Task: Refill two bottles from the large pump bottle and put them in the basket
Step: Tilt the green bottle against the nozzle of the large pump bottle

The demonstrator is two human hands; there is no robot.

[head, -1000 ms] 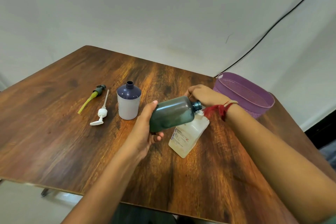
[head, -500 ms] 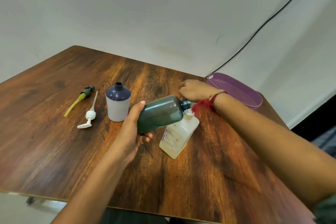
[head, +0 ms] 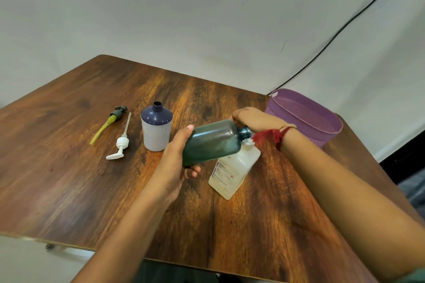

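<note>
While I look down at the desk [head: 69,179], large pump bottle [head: 232,170]: pale and labelled, on the wood near the middle; every place below is told from it.
My left grip [head: 177,163]: clasped round the base end of the green bottle [head: 211,142], thumb on top and fingertips showing underneath, just left of the large pump bottle.
Green bottle: held off the desk and tipped almost onto its side, capless. Its body crosses in front of the large pump bottle's shoulder, and its open mouth is just beside that bottle's white spout.
My right grip [head: 253,119]: laid over the top of the large pump bottle, fingers bent down on the far side. The pump head is hidden beneath it, so I cannot tell whether I clasp it or only press.
Red thread [head: 269,136]: tied at my right wrist, its tassel just above the large pump bottle's neck.
Purple basket [head: 322,138]: right of and beyond the large pump bottle.
Blue-topped bottle [head: 156,128]: upright, capless, left of the large pump bottle.
White pump head [head: 120,145]: lying flat, farther left.
Green pump [head: 108,124]: yellow tube attached, lying farthest left.
</note>
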